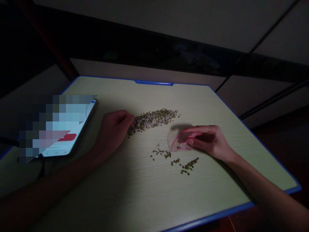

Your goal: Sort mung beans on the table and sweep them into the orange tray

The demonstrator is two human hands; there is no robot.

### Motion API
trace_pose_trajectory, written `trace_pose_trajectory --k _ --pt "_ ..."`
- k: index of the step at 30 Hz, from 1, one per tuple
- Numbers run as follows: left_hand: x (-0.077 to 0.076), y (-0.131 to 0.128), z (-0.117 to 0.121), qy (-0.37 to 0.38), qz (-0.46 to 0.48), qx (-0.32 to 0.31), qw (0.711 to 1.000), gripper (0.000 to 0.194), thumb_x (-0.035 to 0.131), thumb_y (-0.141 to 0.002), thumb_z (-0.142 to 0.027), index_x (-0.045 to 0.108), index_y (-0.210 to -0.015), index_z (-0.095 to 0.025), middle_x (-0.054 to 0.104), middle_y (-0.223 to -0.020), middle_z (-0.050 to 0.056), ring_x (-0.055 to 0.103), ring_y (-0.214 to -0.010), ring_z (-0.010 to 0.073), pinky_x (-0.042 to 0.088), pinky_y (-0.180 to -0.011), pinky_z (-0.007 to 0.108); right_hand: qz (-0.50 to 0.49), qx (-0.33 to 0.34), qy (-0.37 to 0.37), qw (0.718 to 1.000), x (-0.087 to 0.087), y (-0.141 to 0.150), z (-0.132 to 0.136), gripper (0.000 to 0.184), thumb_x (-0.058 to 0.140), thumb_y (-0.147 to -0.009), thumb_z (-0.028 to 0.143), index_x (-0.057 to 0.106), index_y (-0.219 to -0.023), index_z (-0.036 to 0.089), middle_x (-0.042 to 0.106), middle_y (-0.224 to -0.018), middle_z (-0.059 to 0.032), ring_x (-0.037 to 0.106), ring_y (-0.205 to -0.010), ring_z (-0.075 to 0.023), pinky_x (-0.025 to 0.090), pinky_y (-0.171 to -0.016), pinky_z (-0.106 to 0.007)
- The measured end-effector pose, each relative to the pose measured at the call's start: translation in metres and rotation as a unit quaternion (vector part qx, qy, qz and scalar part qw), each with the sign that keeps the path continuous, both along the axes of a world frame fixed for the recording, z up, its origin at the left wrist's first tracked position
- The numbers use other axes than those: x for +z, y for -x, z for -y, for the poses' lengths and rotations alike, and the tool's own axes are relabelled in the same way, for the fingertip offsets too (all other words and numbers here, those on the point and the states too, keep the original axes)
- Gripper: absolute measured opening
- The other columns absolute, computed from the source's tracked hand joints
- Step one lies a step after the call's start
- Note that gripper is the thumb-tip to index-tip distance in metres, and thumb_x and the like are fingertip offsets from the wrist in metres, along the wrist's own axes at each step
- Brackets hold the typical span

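Note:
A long heap of small green beans mixed with white, rice-like grains (pixel 155 119) lies across the middle of the table. At its left end rests my left hand (pixel 116 127), its fingers curled and the thumb pressed to the index finger; what they hold, if anything, is hidden. To the right, my right hand (pixel 210 140) pinches a clear, half-round plastic protractor (pixel 177 143) with pinkish markings, low over the tabletop. Below it, loose green beans (pixel 189 166) are scattered, some in a slanting row. A few pale grains (pixel 158 149) lie near the protractor's left side.
The pale table (pixel 145 193) has a blue rim and a blue handle-like strip (pixel 154 83) at its far edge. A lit phone or tablet (pixel 70 141), partly pixelated, stands at the left with a dark cable by it. Cabinet fronts (pixel 149 69) rise behind the table.

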State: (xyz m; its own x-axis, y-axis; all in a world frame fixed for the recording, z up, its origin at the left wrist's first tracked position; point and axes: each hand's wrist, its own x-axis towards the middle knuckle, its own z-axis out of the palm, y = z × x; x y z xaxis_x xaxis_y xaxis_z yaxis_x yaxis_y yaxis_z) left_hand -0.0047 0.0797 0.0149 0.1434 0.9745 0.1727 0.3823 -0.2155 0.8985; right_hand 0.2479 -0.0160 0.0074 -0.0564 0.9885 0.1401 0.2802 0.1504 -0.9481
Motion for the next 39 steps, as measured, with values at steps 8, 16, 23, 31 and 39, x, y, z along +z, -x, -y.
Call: trace_pose_trajectory --k 8,16,23,31,39 --pt "0.0007 -0.0002 0.0005 0.003 0.003 -0.002 1.0 0.025 0.051 -0.066 -0.036 0.05 -0.047 -0.019 0.04 -0.04 -0.006 0.034 -0.041 0.0086 0.026 -0.044 0.023 -0.022 -0.003 -0.005 1.0 0.0 0.0029 -0.0013 0.025 0.073 -0.067 0.01 0.077 -0.089 0.021 0.074 -0.069 -0.0017 0.062 -0.055 -0.0117 0.049 -0.049 -0.022" --pt "-0.0002 0.0006 -0.0004 0.0 0.0 0.006 1.0 0.026 0.05 -0.065 -0.038 0.05 -0.047 -0.019 0.039 -0.038 -0.007 0.034 -0.04 0.0082 0.026 -0.044 0.023 -0.038 0.04 -0.003 0.998 -0.0013 0.0025 0.0004 0.031 0.07 -0.068 0.005 0.076 -0.093 0.024 0.074 -0.07 0.0 0.065 -0.059 -0.0117 0.052 -0.053 -0.02" --pt "0.0006 -0.0003 0.0011 0.004 -0.005 0.007 1.0 0.026 0.05 -0.064 -0.039 0.051 -0.047 -0.019 0.039 -0.038 -0.007 0.033 -0.038 0.0078 0.025 -0.043 0.023 -0.017 0.006 -0.011 1.0 -0.0038 0.0049 -0.0017 0.025 0.072 -0.068 0.011 0.077 -0.091 0.021 0.075 -0.072 -0.0025 0.062 -0.056 -0.0111 0.046 -0.047 -0.019" --pt "0.0005 -0.0006 -0.0008 0.006 -0.004 0.011 1.0 0.026 0.05 -0.063 -0.04 0.049 -0.046 -0.019 0.038 -0.038 -0.007 0.033 -0.038 0.0076 0.025 -0.043 0.023 -0.026 0.011 -0.014 1.0 -0.004 0.0078 -0.0025 0.026 0.071 -0.069 0.01 0.076 -0.093 0.021 0.076 -0.077 -0.0031 0.063 -0.059 -0.0103 0.049 -0.052 -0.019" --pt "0.0038 -0.0003 0.0012 0.007 -0.014 0.014 1.0 0.026 0.049 -0.063 -0.04 0.05 -0.047 -0.02 0.04 -0.038 -0.007 0.034 -0.039 0.0083 0.025 -0.043 0.024 -0.023 0.035 -0.014 0.999 -0.0018 0.0062 -0.002 0.028 0.069 -0.069 0.007 0.076 -0.093 0.021 0.075 -0.072 -0.002 0.065 -0.06 -0.0111 0.05 -0.053 -0.019"
